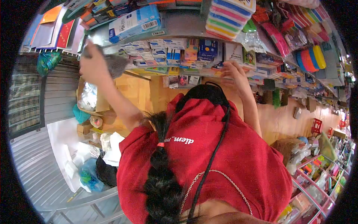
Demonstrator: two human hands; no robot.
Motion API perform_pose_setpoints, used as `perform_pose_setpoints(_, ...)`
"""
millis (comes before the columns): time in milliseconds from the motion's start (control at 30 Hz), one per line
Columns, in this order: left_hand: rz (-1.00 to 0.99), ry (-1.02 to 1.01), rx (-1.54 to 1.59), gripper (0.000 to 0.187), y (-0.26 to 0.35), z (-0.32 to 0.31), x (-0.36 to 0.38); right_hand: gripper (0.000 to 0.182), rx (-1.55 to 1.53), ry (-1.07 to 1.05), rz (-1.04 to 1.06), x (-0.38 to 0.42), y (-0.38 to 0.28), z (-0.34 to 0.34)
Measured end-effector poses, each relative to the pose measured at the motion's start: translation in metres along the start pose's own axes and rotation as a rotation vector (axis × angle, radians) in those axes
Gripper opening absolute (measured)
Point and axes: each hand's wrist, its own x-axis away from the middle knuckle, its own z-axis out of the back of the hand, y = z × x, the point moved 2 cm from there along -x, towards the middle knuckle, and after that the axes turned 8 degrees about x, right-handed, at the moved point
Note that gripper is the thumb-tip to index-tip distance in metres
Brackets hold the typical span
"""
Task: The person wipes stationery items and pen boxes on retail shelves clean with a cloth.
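At the upper left, my left hand (95, 67) is closed on a dark grey cloth (117, 65), which is smeared by motion beside the shelf edge. My right hand (235, 71) is raised by the front of the shelf, its fingers apart and slightly bent, just below a white box marked CLASSIC (233, 52). Small white and blue boxes (140, 52) are stacked on the shelf between the hands. Above them, a larger blue and white pen box (134, 24) lies on the upper ledge (182, 24).
Stacked coloured packs (231, 16) stand on the ledge, with coloured rolls (311, 59) farther right. An open carton (91, 95) is below my left forearm. Wire racks of goods (317, 179) stand at the lower right, and a metal railing (89, 205) is at the lower left.
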Motion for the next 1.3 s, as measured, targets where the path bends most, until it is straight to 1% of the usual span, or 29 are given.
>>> perform_pose_setpoints(33, -0.035, 0.111, 0.107, 0.07, -0.005, 0.01, 0.003, 0.03, 0.158, 0.057, 0.103, -0.008, 0.004, 0.002)
perform_pose_setpoints(133, -0.085, 0.119, 0.547, 0.056, -0.012, 0.031, 0.017, 0.043, 0.599, 0.224, 0.39, -0.036, 0.001, -0.002)
perform_pose_setpoints(167, -0.045, 0.088, 0.6, 0.054, -0.014, 0.03, 0.021, 0.049, 0.724, 0.281, 0.475, -0.047, -0.005, -0.008)
perform_pose_setpoints(233, 0.039, 0.029, 0.703, 0.05, -0.022, 0.029, 0.031, 0.048, 1.046, 0.343, 0.435, -0.08, -0.005, -0.021)
perform_pose_setpoints(300, -0.004, -0.008, 0.721, 0.051, -0.033, 0.022, 0.039, 0.068, 1.163, 0.286, 0.457, -0.104, -0.009, -0.034)
perform_pose_setpoints(333, -0.024, -0.024, 0.731, 0.051, -0.035, 0.02, 0.041, 0.073, 1.217, 0.308, 0.482, -0.119, -0.006, -0.039)
perform_pose_setpoints(400, 0.032, -0.028, 0.743, 0.05, -0.035, 0.023, 0.05, 0.084, 1.323, 0.35, 0.537, -0.14, 0.007, -0.048)
perform_pose_setpoints(467, 0.058, -0.059, 0.75, 0.05, -0.035, 0.026, 0.057, 0.089, 1.243, 0.187, 0.612, -0.121, -0.018, -0.046)
perform_pose_setpoints(533, 0.052, -0.116, 0.761, 0.051, -0.038, 0.031, 0.057, 0.08, 1.223, 0.095, 0.572, -0.112, -0.03, -0.044)
perform_pose_setpoints(567, 0.054, -0.113, 0.785, 0.05, -0.04, 0.032, 0.058, 0.076, 1.213, 0.05, 0.551, -0.107, -0.037, -0.043)
perform_pose_setpoints(633, 0.053, -0.111, 0.833, 0.047, -0.044, 0.033, 0.058, 0.057, 1.324, 0.115, 0.488, -0.126, -0.012, -0.035)
perform_pose_setpoints(700, 0.069, -0.113, 0.842, 0.048, -0.043, 0.032, 0.061, 0.055, 1.197, -0.059, 0.397, -0.143, 0.016, -0.013)
perform_pose_setpoints(733, 0.077, -0.114, 0.847, 0.049, -0.042, 0.031, 0.061, 0.055, 1.131, -0.143, 0.352, -0.133, 0.006, -0.015)
perform_pose_setpoints(767, 0.105, -0.107, 0.849, 0.049, -0.041, 0.031, 0.062, 0.056, 1.074, -0.162, 0.163, -0.113, -0.001, -0.006)
perform_pose_setpoints(800, 0.133, -0.1, 0.852, 0.05, -0.038, 0.03, 0.064, 0.057, 1.01, -0.179, -0.023, -0.068, -0.025, -0.006)
perform_pose_setpoints(867, 0.173, -0.114, 0.9, 0.051, -0.035, 0.026, 0.067, 0.054, 0.459, -0.304, -0.102, -0.043, -0.008, 0.007)
perform_pose_setpoints(933, 0.197, -0.157, 0.992, 0.052, -0.033, 0.019, 0.069, 0.053, -0.105, -0.453, -0.255, -0.018, 0.011, 0.023)
perform_pose_setpoints(967, 0.225, -0.141, 0.981, 0.052, -0.03, 0.017, 0.071, 0.053, -0.393, -0.516, -0.327, -0.005, 0.017, 0.027)
perform_pose_setpoints(1033, 0.274, -0.112, 0.96, 0.052, -0.018, 0.017, 0.079, 0.055, -0.605, -0.473, -0.272, 0.019, 0.013, 0.03)
perform_pose_setpoints(1067, 0.297, -0.14, 1.004, 0.053, -0.012, 0.016, 0.084, 0.056, -0.711, -0.449, -0.241, 0.03, 0.009, 0.032)
perform_pose_setpoints(1133, 0.342, -0.195, 1.09, 0.056, -0.001, 0.013, 0.092, 0.058, -0.811, -0.496, -0.144, 0.048, -0.003, 0.032)
perform_pose_setpoints(1167, 0.27, -0.287, 1.137, 0.056, 0.0, 0.008, 0.093, 0.059, -0.859, -0.522, -0.093, 0.054, -0.008, 0.03)
perform_pose_setpoints(1233, 0.12, -0.466, 1.223, 0.059, 0.005, 0.001, 0.095, 0.068, -0.995, -0.602, 0.073, 0.06, -0.017, 0.02)
perform_pose_setpoints(1267, 0.038, -0.488, 1.265, 0.069, 0.011, -0.005, 0.106, 0.072, -1.086, -0.645, 0.146, 0.064, -0.025, 0.016)
perform_pose_setpoints(1300, -0.009, -0.545, 1.337, 0.071, 0.026, -0.004, 0.119, 0.077, -1.174, -0.689, 0.22, 0.067, -0.036, 0.013)
